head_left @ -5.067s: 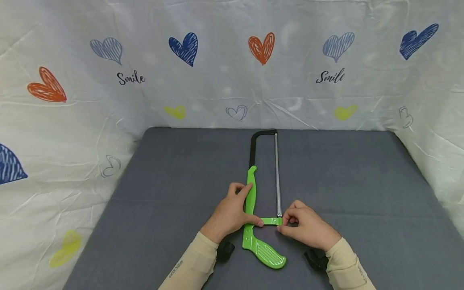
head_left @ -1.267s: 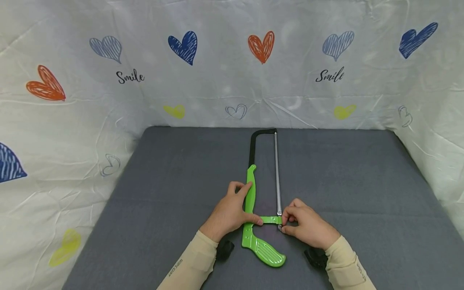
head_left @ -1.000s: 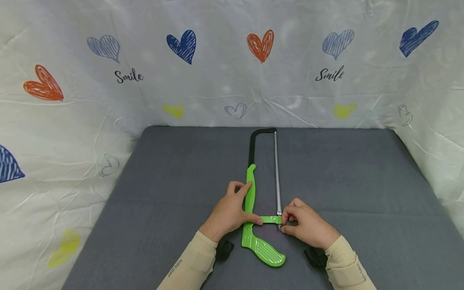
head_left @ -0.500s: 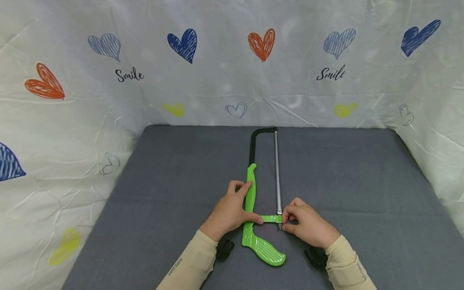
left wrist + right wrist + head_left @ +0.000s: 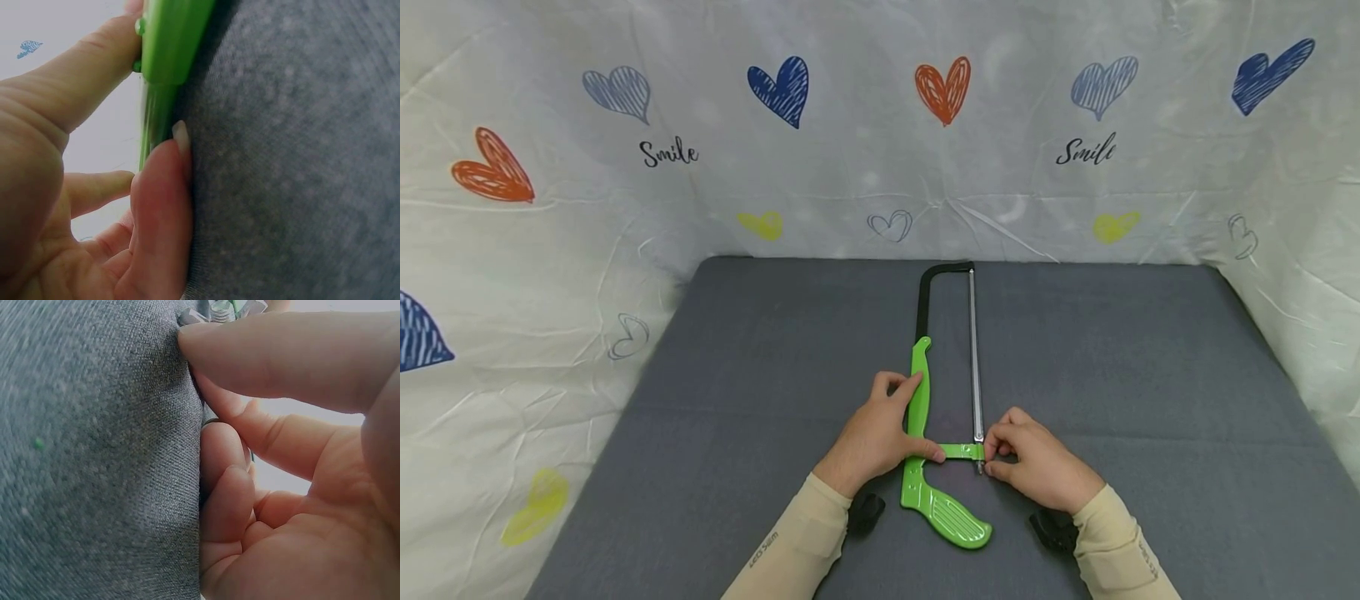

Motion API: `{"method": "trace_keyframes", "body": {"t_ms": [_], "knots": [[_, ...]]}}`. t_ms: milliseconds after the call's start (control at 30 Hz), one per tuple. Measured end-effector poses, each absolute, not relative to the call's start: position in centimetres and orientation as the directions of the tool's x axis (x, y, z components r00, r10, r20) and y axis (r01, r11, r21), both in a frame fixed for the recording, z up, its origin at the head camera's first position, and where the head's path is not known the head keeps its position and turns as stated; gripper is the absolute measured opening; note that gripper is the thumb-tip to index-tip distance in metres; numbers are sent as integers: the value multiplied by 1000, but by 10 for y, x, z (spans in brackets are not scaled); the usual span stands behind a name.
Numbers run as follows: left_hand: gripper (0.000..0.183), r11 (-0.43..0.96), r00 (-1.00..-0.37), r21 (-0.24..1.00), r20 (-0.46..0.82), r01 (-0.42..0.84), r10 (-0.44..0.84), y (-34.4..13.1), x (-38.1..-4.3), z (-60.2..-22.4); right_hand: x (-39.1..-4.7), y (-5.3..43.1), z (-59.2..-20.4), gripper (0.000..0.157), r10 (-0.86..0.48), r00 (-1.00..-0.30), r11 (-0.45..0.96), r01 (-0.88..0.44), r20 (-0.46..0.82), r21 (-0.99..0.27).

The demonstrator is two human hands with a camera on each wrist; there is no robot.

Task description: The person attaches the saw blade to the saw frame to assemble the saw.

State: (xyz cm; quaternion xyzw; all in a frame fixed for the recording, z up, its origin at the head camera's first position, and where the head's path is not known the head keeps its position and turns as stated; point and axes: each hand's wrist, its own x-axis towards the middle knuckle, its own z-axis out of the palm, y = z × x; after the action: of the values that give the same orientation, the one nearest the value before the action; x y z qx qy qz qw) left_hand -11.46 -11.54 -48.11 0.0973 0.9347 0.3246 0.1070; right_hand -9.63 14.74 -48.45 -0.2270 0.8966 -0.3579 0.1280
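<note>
A hacksaw (image 5: pixel 955 518) with a bright green handle and black front frame lies flat, its silver blade (image 5: pixel 975 358) on the right side. My left hand (image 5: pixel 867 443) holds it down: fingertips along the green spine, thumb across the short green crossbar (image 5: pixel 961 452). At the crossbar's right end, my right hand (image 5: pixel 1043 468) has its thumb and bent forefinger around the blade's tensioning end. In the right wrist view the thumb tip meets one wing of a metal wing nut (image 5: pixel 194 317) on a threaded bolt (image 5: pixel 222 310); the other right fingers are curled, resting near the cloth.
The grey cloth-covered table (image 5: pixel 775 333) extends around the saw on all sides. A white sheet (image 5: pixel 850 167) printed with hearts hangs along the back and sides. Black wrist-camera mounts (image 5: pixel 867 517) sit under both wrists, close to the table.
The right thumb has drawn back a little to the right from over the bolt end, which now shows below the crossbar. The left hand and the saw stay put.
</note>
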Motion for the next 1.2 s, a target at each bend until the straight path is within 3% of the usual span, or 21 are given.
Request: {"method": "trace_keyframes", "body": {"t_ms": [167, 333, 600, 1200], "knots": [[118, 772, -958, 627, -143, 106, 248, -115, -116, -481, -97, 151, -487, 27, -506, -861, 619, -320, -51, -717], [118, 775, -959, 625, -151, 96, 241, -114, -116, -481, -97, 150, -489, 14, -492, -869, 614, -302, -55, -729], [118, 777, -958, 621, -146, 105, 246, -114, -116, -481, -97, 147, -487, 29, -461, -880, 626, -232, -115, -744], [118, 779, -959, 618, -144, 106, 244, -114, -116, -480, -96, 146, -485, 26, -460, -886, 618, -274, -56, -737]]}}
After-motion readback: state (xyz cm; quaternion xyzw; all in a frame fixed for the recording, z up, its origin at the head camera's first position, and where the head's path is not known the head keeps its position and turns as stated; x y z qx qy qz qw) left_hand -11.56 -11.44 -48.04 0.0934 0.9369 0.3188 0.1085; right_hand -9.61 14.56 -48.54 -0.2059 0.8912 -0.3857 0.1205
